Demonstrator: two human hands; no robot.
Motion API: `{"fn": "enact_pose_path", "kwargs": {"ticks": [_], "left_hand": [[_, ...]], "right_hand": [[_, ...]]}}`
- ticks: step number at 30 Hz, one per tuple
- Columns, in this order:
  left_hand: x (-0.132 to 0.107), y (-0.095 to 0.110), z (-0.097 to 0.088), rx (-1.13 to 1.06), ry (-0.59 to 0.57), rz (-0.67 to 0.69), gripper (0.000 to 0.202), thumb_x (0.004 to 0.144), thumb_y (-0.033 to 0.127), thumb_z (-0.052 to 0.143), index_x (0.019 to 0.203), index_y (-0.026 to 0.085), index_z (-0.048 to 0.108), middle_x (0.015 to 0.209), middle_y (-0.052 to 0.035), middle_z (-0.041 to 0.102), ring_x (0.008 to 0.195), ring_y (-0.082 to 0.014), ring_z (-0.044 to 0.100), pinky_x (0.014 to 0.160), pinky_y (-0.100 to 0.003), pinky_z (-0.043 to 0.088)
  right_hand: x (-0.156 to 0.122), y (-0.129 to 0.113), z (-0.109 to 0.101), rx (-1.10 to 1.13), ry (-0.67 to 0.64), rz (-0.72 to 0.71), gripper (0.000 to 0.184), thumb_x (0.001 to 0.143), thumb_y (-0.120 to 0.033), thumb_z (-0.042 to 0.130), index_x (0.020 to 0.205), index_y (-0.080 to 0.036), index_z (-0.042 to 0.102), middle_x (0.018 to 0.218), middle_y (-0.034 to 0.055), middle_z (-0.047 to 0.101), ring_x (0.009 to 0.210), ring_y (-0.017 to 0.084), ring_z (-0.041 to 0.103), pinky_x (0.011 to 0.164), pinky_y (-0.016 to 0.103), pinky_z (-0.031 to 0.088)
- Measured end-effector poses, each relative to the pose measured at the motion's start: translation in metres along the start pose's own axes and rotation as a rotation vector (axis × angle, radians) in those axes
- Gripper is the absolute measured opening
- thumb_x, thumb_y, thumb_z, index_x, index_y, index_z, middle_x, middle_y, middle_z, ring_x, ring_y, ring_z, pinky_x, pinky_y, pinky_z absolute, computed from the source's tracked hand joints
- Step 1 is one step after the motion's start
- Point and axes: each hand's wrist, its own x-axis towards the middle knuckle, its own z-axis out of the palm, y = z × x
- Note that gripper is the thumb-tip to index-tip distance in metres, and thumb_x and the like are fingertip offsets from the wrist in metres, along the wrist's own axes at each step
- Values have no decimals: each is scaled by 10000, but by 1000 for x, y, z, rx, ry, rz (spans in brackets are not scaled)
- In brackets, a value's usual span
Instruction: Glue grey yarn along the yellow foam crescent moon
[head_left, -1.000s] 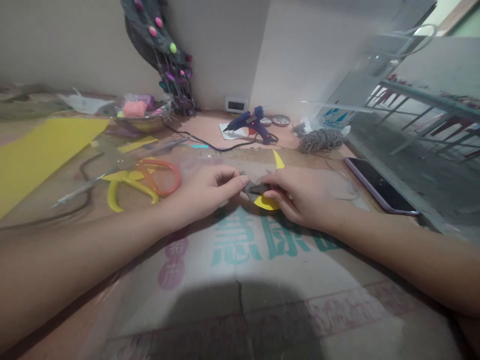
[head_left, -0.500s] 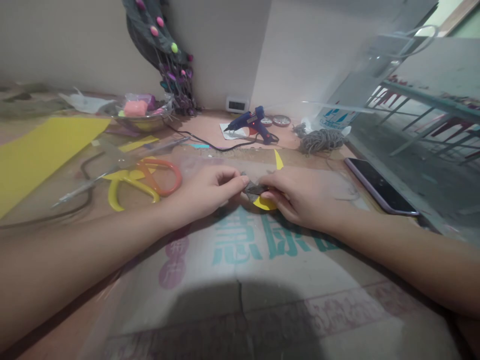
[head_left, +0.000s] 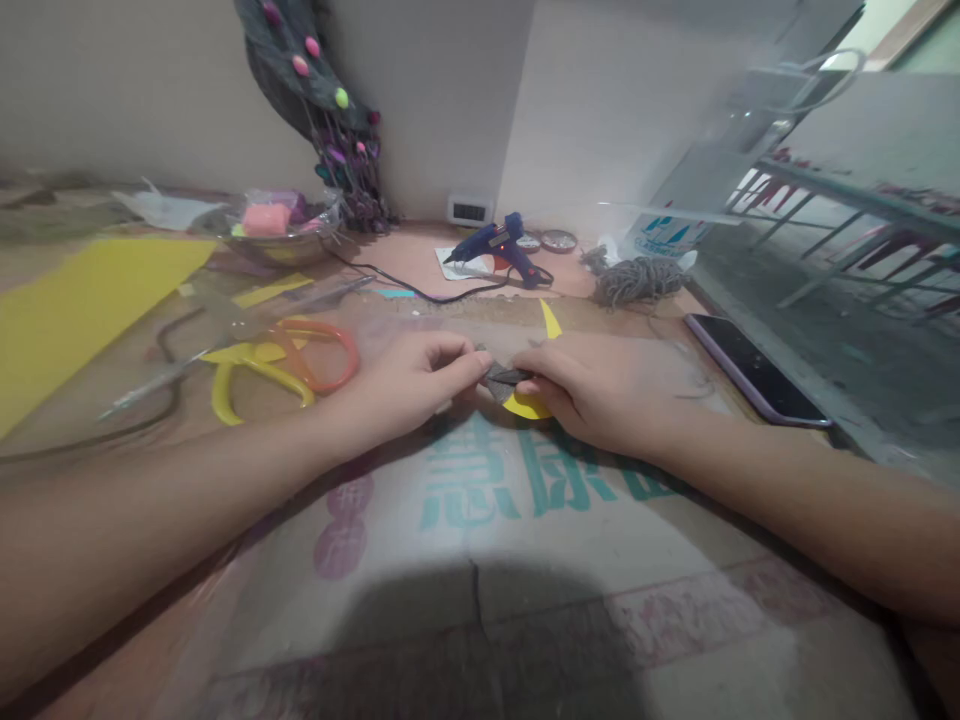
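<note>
Between my two hands is a small dark grey piece (head_left: 500, 381), seemingly yarn or cloth, its kind not clear. My left hand (head_left: 442, 372) pinches its left end between thumb and fingertips. My right hand (head_left: 566, 390) pinches the right side, with curled fingers hiding part of it. Under the grey piece and my right fingers shows a curved yellow paper piece (head_left: 527, 406). A thin pointed yellow scrap (head_left: 550, 319) lies just beyond my right hand. Scissors (head_left: 304, 370) with one orange and one yellow handle lie left of my left hand.
A blue glue gun (head_left: 491, 242) with a lit red light stands at the back, its black cable running left. Grey yarn (head_left: 637, 281) and a phone (head_left: 757, 368) lie to the right. Yellow paper (head_left: 97, 310) and a bowl (head_left: 281, 248) with wrapped clay-like lumps sit at left.
The view has shifted slightly. Both hands keep their pinch, and the grey piece shows a little more between them, with its surface turned slightly.
</note>
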Motion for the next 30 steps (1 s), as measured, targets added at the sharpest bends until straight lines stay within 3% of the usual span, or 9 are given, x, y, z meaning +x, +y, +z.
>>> {"fn": "enact_pose_path", "kwargs": {"ticks": [7,21,30], "left_hand": [[0,0,0,-15,16,9,366,930,405,488,650,173,525,584,31,536,547,-94,492,531,-236,371],[0,3,1,75,16,3,374,929,402,463,644,170,532,617,18,581,572,-106,518,538,-251,364],[-2,6,0,146,13,8,364,922,400,455,659,170,556,658,0,625,633,-135,572,569,-267,390]], "right_hand": [[-4,5,2,142,-23,71,341,1000,-343,404,1042,-100,640,827,95,667,719,189,567,643,288,375],[-2,1,0,90,-5,-21,304,1002,-278,399,1007,-101,647,762,77,649,672,172,530,605,285,322],[-5,5,3,133,-41,4,290,996,-303,419,1034,-115,637,804,78,661,692,172,547,624,283,349]]}}
